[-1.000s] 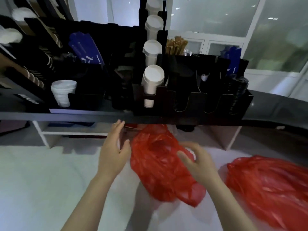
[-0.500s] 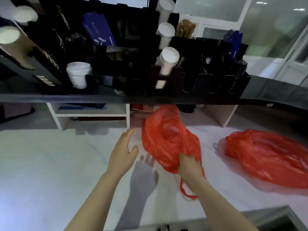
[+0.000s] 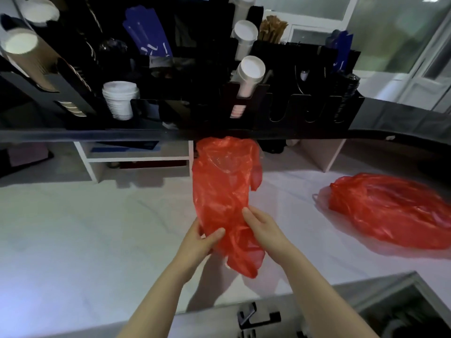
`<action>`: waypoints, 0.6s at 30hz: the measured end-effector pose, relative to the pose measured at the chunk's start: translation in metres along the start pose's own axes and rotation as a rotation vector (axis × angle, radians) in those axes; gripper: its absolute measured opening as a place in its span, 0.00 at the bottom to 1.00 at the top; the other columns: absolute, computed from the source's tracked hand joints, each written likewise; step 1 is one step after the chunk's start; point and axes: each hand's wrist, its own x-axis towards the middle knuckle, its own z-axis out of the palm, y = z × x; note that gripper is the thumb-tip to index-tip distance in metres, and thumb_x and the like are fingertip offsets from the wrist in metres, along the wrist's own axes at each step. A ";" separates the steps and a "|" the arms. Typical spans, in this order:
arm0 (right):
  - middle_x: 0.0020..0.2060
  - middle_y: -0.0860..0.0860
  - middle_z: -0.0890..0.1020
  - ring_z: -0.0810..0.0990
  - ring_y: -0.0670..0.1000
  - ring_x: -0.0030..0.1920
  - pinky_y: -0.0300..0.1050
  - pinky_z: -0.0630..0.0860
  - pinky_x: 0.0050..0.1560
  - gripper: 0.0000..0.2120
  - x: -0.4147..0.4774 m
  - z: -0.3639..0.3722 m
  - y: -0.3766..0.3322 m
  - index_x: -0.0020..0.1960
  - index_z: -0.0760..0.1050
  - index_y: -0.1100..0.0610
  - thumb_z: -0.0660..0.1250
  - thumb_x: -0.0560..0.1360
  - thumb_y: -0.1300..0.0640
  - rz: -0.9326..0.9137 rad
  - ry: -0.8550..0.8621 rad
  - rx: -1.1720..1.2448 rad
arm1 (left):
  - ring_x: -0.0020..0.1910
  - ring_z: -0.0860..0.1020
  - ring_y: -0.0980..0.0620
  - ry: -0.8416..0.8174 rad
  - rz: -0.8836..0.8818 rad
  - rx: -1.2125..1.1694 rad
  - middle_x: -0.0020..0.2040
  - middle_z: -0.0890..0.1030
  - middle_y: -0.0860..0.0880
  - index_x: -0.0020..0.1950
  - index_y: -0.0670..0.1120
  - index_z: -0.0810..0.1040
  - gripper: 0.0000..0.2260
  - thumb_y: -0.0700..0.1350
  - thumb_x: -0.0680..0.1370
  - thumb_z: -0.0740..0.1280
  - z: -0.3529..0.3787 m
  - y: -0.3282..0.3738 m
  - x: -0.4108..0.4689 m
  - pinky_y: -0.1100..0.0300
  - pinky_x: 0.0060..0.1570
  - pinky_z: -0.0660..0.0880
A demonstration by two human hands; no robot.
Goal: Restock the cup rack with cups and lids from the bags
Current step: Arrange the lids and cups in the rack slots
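A limp red plastic bag (image 3: 224,189) stretches across the white counter, from my hands to the black shelf edge. My left hand (image 3: 202,240) pinches its near left side, thumb on top. My right hand (image 3: 262,228) grips its near right side. A second, fuller red bag (image 3: 390,213) lies on the counter to the right. Above, the black cup rack (image 3: 280,103) holds white cups (image 3: 251,69) stacked in angled slots. A short stack of white lidded cups (image 3: 120,100) stands at the rack's left. What the held bag contains is hidden.
Brown cup stacks (image 3: 22,45) fill angled slots at the far left. Blue packets (image 3: 148,35) and brown stirrers (image 3: 271,28) stand behind the rack. A dark shelf edge (image 3: 170,135) overhangs the counter. A grey sink rim (image 3: 390,289) lies at the bottom right.
My left hand moved right and took hold of the bag's near end. My right hand shifted its grip while the bag got pulled out long towards me.
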 end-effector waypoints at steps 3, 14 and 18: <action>0.55 0.45 0.82 0.79 0.42 0.57 0.42 0.73 0.63 0.22 -0.014 -0.002 0.001 0.60 0.76 0.50 0.52 0.77 0.40 -0.012 -0.151 0.025 | 0.44 0.83 0.47 0.249 0.005 -0.030 0.43 0.85 0.48 0.52 0.46 0.80 0.07 0.41 0.75 0.70 0.007 -0.001 0.004 0.53 0.43 0.80; 0.40 0.46 0.85 0.82 0.39 0.40 0.31 0.76 0.42 0.10 -0.038 -0.059 0.050 0.41 0.84 0.49 0.68 0.76 0.61 0.006 0.130 -0.008 | 0.35 0.81 0.55 0.566 0.025 0.058 0.34 0.83 0.52 0.39 0.50 0.80 0.05 0.41 0.73 0.70 0.036 -0.023 0.009 0.60 0.36 0.75; 0.19 0.46 0.69 0.63 0.45 0.17 0.36 0.59 0.18 0.18 -0.030 -0.115 0.068 0.34 0.82 0.56 0.62 0.79 0.53 0.314 0.437 0.244 | 0.33 0.79 0.56 0.705 0.028 0.050 0.33 0.81 0.53 0.38 0.48 0.79 0.05 0.43 0.74 0.71 0.040 -0.028 0.008 0.64 0.32 0.72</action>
